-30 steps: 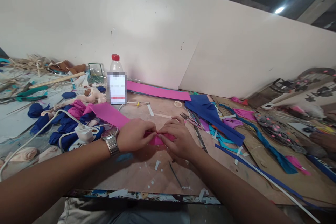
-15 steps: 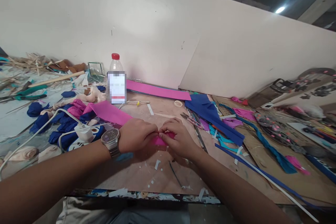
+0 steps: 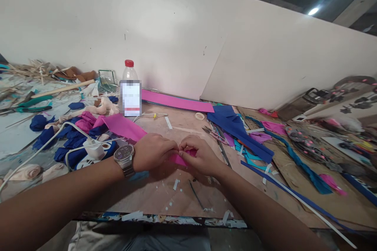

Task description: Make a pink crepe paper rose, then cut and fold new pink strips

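Note:
Both hands meet over the middle of the table, pinching one piece of bright pink paper. My left hand, with a watch on its wrist, is closed on the paper's left side. My right hand is closed on it from the right, thumb and fingers pressed together. Much of the piece is hidden by the fingers, and I cannot tell its exact shape. A longer pink strip runs from behind the left hand toward a pile of crumpled pieces. Small snips lie beyond the right hand.
A phone leans against a bottle at the back. To the left are a power strip, blue rolled pieces and green-handled pliers. Blue strips, a tape ring and a white stick lie to the right.
The fingers of my right hand have shifted slightly on the pink paper. Both hands stay in nearly the same place; nothing else has visibly moved.

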Demonstrator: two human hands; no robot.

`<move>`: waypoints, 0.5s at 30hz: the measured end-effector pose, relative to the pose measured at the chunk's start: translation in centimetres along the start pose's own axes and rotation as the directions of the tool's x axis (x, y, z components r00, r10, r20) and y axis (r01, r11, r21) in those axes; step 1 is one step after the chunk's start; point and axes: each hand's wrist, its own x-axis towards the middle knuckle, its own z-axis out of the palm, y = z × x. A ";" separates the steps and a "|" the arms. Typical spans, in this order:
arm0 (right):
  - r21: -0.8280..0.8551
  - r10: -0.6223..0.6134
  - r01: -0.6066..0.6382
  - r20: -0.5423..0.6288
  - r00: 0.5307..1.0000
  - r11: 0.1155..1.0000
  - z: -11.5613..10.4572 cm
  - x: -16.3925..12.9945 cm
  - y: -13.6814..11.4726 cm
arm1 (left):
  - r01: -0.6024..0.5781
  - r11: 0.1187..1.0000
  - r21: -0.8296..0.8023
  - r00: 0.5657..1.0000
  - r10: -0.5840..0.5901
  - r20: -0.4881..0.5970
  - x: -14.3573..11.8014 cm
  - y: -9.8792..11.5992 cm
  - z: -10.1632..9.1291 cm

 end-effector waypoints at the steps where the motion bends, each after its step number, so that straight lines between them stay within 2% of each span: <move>1: 0.002 0.001 -0.001 0.002 1.000 1.000 0.0 0.0 0.0 | -0.001 1.000 -0.004 1.000 0.001 -0.002 0.0 0.0 0.0; 6: 0.020 -0.010 0.010 0.026 1.000 1.000 0.0 0.1 -0.2 | 0.005 0.999 -0.046 1.000 -0.006 -0.017 -0.1 0.0 0.0; 10: -0.004 -0.057 0.057 0.017 0.998 0.998 -0.1 0.1 -0.1 | 0.052 0.995 -0.089 0.999 -0.053 -0.001 -0.2 0.1 -0.3; 15: -0.037 -0.107 0.108 0.042 0.993 0.993 -0.1 0.0 0.1 | 0.043 0.995 -0.095 0.999 -0.042 0.011 -0.1 0.2 -0.2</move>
